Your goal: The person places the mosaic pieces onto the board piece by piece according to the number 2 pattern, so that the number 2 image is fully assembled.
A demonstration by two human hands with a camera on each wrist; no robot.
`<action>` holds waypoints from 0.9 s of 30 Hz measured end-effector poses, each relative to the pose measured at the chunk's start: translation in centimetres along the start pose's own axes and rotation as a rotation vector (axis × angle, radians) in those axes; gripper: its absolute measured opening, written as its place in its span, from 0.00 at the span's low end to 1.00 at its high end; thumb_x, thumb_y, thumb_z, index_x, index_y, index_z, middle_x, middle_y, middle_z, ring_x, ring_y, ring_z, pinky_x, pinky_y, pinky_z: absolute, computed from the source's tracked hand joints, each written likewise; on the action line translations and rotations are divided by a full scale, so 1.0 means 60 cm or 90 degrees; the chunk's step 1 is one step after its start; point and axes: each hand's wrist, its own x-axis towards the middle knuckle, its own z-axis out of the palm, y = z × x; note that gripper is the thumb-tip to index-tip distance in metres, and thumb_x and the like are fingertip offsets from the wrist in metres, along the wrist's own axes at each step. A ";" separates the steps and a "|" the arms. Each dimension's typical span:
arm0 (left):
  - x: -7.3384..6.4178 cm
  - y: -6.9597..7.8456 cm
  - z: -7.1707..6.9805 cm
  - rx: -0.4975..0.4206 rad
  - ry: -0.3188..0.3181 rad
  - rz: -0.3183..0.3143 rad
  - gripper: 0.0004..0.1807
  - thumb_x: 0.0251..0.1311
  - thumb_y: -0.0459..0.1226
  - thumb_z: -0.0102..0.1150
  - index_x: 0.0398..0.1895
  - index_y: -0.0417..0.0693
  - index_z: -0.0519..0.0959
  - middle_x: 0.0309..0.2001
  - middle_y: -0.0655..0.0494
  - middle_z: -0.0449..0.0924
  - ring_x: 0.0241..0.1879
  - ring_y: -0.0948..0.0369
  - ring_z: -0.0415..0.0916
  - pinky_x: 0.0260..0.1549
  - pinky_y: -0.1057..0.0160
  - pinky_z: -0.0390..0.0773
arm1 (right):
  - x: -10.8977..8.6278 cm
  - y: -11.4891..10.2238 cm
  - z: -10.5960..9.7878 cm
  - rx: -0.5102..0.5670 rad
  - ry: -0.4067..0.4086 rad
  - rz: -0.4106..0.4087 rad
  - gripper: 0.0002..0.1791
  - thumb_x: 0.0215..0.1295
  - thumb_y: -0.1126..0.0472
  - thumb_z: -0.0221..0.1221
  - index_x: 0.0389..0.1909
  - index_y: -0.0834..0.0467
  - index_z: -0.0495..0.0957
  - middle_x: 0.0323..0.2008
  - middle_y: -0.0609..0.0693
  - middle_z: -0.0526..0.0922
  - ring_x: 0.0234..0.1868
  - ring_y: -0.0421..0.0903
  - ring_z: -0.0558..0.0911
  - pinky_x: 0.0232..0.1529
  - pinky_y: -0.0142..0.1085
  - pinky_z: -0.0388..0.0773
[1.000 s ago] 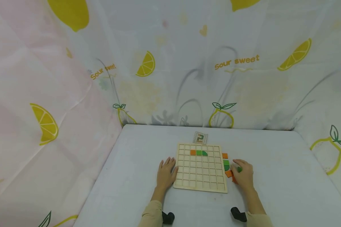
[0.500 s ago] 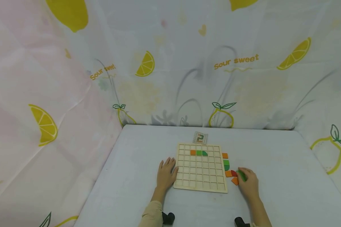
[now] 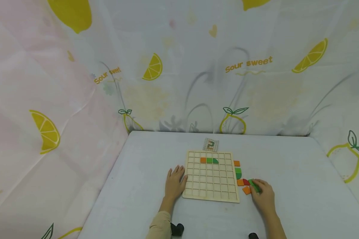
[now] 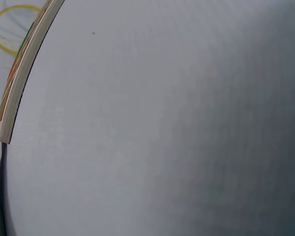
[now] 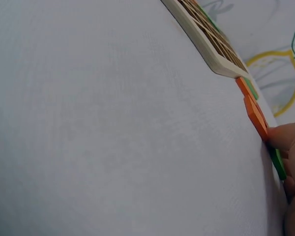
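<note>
A pale wooden grid board [image 3: 209, 196] lies on the white table; near its far side an orange tile [image 3: 203, 160], a light green tile [image 3: 209, 160] and a dark green rounded tile [image 3: 215, 161] sit in a row. My left hand [image 3: 175, 183] rests flat with spread fingers, thumb at the board's left edge. My right hand [image 3: 264, 196] pinches a green tile [image 3: 254, 185] between thumb and fingers, low over the table right of the board. Its thumb is beside a tilted orange tile [image 3: 246, 190] and a red rounded tile [image 3: 246, 182]. In the right wrist view the green tile [image 5: 277, 162] shows under the fingertips.
Along the board's right edge lie an orange tile [image 3: 237, 163], a light green tile [image 3: 238, 170], a dark green rounded tile [image 3: 238, 176] and another orange tile [image 3: 240, 182]. A small pattern card [image 3: 211, 145] lies behind the board. A lemon-print cloth [image 3: 179, 93] hangs behind the table.
My right hand has moved right and toward me from the board's edge, carrying the green tile down beside the red one. The red and orange tiles are now uncovered. My left hand has stayed put.
</note>
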 end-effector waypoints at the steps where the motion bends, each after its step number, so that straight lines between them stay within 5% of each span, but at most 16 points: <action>1: 0.000 0.000 0.000 0.000 0.002 0.000 0.19 0.58 0.40 0.59 0.49 0.37 0.80 0.52 0.46 0.80 0.56 0.48 0.74 0.59 0.41 0.66 | 0.000 0.000 0.000 -0.001 -0.001 0.006 0.15 0.52 0.72 0.62 0.42 0.74 0.78 0.43 0.70 0.77 0.47 0.67 0.74 0.47 0.60 0.71; 13: -0.001 -0.001 0.002 -0.002 0.016 0.010 0.19 0.57 0.39 0.60 0.49 0.37 0.80 0.51 0.45 0.80 0.55 0.48 0.75 0.58 0.41 0.66 | -0.001 0.000 0.009 0.001 0.070 0.032 0.15 0.49 0.72 0.65 0.39 0.73 0.80 0.38 0.69 0.79 0.41 0.63 0.74 0.39 0.49 0.70; 27: -0.001 0.000 0.001 -0.011 0.002 -0.001 0.19 0.59 0.40 0.59 0.50 0.37 0.79 0.52 0.46 0.79 0.56 0.49 0.74 0.60 0.42 0.65 | 0.010 -0.012 0.005 0.028 0.051 0.087 0.17 0.47 0.73 0.60 0.42 0.73 0.79 0.41 0.71 0.79 0.43 0.64 0.75 0.42 0.50 0.69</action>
